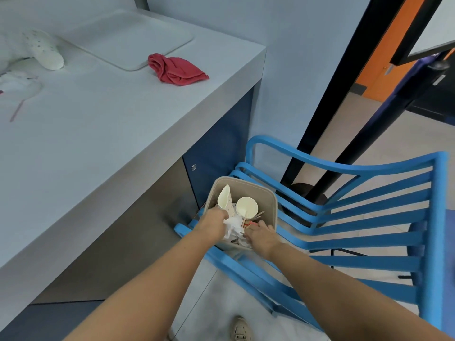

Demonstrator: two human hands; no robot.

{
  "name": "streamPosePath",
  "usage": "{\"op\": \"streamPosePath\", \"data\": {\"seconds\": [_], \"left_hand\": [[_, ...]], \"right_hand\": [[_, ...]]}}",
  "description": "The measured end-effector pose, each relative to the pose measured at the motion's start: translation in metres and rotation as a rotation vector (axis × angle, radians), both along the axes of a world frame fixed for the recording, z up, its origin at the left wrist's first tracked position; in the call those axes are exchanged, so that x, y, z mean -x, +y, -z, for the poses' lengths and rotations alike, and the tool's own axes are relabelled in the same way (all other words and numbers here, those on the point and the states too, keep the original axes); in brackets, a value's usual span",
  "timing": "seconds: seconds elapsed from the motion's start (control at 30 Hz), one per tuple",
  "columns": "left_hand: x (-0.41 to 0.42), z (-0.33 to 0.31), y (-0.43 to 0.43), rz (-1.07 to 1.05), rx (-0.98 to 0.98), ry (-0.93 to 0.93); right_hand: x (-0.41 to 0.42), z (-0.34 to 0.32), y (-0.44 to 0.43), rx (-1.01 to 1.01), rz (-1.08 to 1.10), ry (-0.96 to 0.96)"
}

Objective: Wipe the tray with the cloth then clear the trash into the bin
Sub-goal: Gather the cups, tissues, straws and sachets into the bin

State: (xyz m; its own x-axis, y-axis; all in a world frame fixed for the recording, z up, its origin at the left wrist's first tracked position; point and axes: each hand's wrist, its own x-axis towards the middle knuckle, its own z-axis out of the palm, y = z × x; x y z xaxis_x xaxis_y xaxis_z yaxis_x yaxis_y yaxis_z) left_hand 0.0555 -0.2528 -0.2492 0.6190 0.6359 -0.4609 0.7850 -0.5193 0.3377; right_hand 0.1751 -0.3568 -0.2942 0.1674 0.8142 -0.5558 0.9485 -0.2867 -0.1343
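We have left hand (213, 221) and right hand (261, 236) over beige plastic bin (268, 195) on blue slatted chair (357, 217); left closed on crumpled white paper (232, 228), right grip unclear. Risk: bin tips off slats if pushed.

The beige plastic bin (268, 200) stands on the blue slatted chair (369, 217), right of the grey counter (98, 143). Beyond the left-hand fingers (220, 214) two white paper cups (247, 207) lie in it; crumpled white paper (234, 226) sits between both hands' fingers. On the counter, the red cloth (177, 71) touches the flat grey tray (128, 40)
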Motion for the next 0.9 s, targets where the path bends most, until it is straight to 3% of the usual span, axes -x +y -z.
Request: {"op": "streamPosePath", "data": {"seconds": [0.27, 0.47, 0.9], "left_hand": [[0.017, -0.028, 0.011, -0.054, -0.053, -0.104], [0.021, -0.063, 0.020, -0.084, -0.139, -0.205], [0.056, -0.147, 0.069, -0.270, -0.425, -0.547]], "right_hand": [[-0.012, -0.052, 0.040, 0.133, 0.087, 0.074], [-0.017, -0.113, 0.080, 0.235, -0.023, 0.027], [0.043, -0.232, 0.161, 0.126, -0.092, 0.071]]}}
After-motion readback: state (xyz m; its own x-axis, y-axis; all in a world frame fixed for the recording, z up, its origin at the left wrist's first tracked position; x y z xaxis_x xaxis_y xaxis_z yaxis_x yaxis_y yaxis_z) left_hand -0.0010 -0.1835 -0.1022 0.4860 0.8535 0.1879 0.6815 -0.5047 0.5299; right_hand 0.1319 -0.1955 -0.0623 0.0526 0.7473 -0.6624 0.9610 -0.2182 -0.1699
